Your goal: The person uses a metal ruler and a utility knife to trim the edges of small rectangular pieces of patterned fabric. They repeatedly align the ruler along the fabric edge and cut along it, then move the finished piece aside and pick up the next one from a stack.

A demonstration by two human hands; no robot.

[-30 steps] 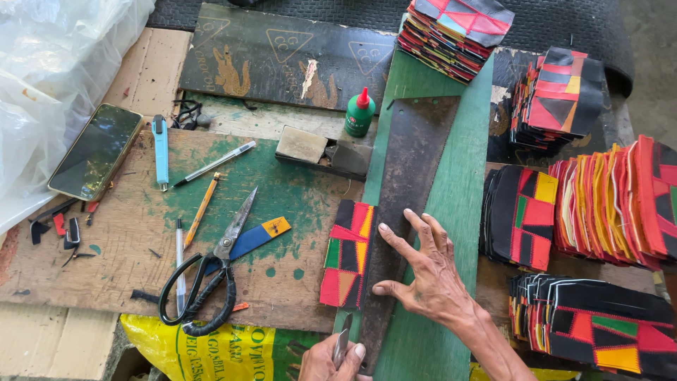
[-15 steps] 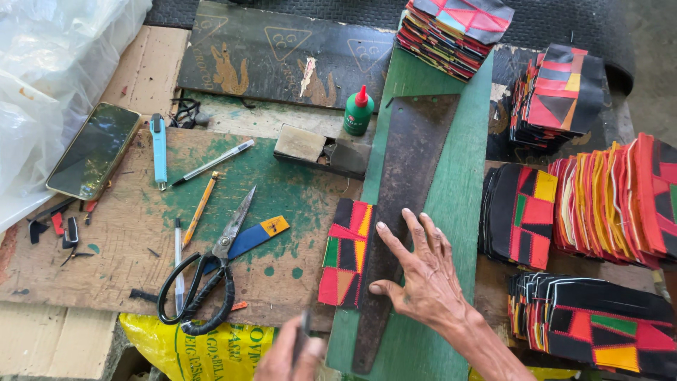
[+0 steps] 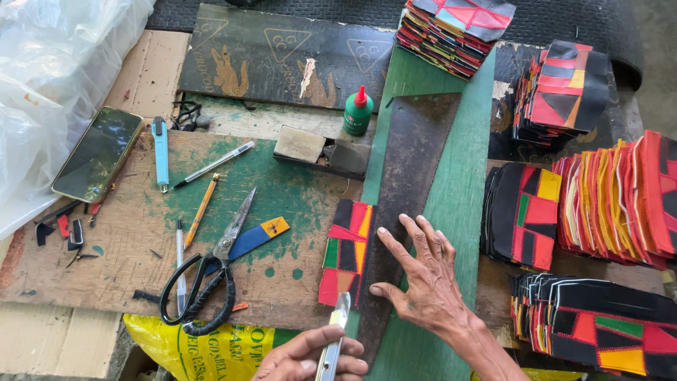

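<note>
Both hands (image 3: 423, 282) bare — no sleeves, rings or gloves.

Patchwork piece (image 3: 345, 252): black, red, green, yellow panels, stitched seams; lies flat on desk, long axis running away from person, right edge tucked under template. Template (image 3: 405, 190): dark, rusty, tapered metal plate, wide end far, narrow end near; lies flat over green board, left edge along patchwork. Cutter (image 3: 333, 339): slim metal-bodied knife, tip pointing away, at patchwork's near edge beside template's left edge; lower body hidden in hand.
</note>
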